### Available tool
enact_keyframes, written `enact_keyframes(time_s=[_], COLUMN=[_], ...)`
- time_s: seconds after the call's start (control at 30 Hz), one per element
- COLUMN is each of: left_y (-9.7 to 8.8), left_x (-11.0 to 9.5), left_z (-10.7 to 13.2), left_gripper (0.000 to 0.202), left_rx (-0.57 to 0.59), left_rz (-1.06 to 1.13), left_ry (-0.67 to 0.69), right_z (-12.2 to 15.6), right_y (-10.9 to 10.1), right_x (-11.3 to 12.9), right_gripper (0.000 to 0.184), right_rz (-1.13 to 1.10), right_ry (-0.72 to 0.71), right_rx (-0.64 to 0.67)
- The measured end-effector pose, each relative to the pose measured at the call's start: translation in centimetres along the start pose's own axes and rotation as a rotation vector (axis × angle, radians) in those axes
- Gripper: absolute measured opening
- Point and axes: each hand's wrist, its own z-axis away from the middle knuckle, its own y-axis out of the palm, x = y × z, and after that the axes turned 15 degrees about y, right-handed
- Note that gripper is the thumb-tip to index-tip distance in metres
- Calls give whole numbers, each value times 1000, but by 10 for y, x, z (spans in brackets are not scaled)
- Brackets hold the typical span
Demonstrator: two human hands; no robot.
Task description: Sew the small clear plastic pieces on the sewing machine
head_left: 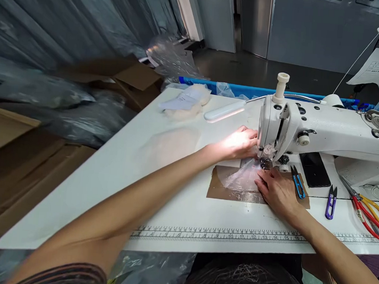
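My left hand (241, 143) reaches behind the needle area of a white sewing machine (323, 125), lit brightly by its lamp, with fingers curled at the presser foot (266, 162); what they hold is hidden. My right hand (277, 189) lies flat with fingers stretched forward, pressing a thin see-through piece of fabric (240, 178) onto the brown patch (221, 183) of the table just in front of the foot.
Blue thread snips (298, 184), purple snips (331, 203) and red-and-yellow scissors (369, 211) lie right of the needle. A black phone (314, 169) rests under the machine arm. A printed ruler (222, 236) runs along the table's front edge. Cardboard boxes (129, 75) and plastic-wrapped bundles stand left.
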Motion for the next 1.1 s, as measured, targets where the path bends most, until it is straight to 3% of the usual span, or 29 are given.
enact_keyframes(time_s=[0.1, 0.2, 0.27, 0.4, 0.53, 0.67, 0.8, 0.93, 1.1], left_y=[-2, -1, 5, 21, 27, 29, 33, 33, 34], left_x=[-18, -43, -56, -63, -59, -60, -62, -62, -60], left_z=[29, 57, 67, 62, 52, 52, 55, 54, 55], left_gripper=[21, 28, 22, 32, 24, 20, 23, 20, 17], left_rx=[-101, -106, -133, -174, -198, -281, -289, -326, -349], left_rz=[-83, 60, 19, -194, -172, -185, -257, -265, -258], left_ry=[85, 300, 352, 370, 412, 402, 362, 363, 365], right_z=[0, -1, 0, 2, -2, -14, -21, -16, -13], right_y=[4, 3, 2, -3, -12, -19, -12, 2, 6], right_x=[-5, -6, -5, -1, -3, -18, -33, -40, -39], right_gripper=[31, 34, 33, 33, 35, 35, 32, 33, 38], right_rz=[-16, -47, -53, 2, 26, -98, -268, -320, -156], right_ry=[-17, -25, -30, -40, -42, -7, 51, -28, -222], right_rx=[8, 14, 18, 26, 66, 129, 98, -2, -51])
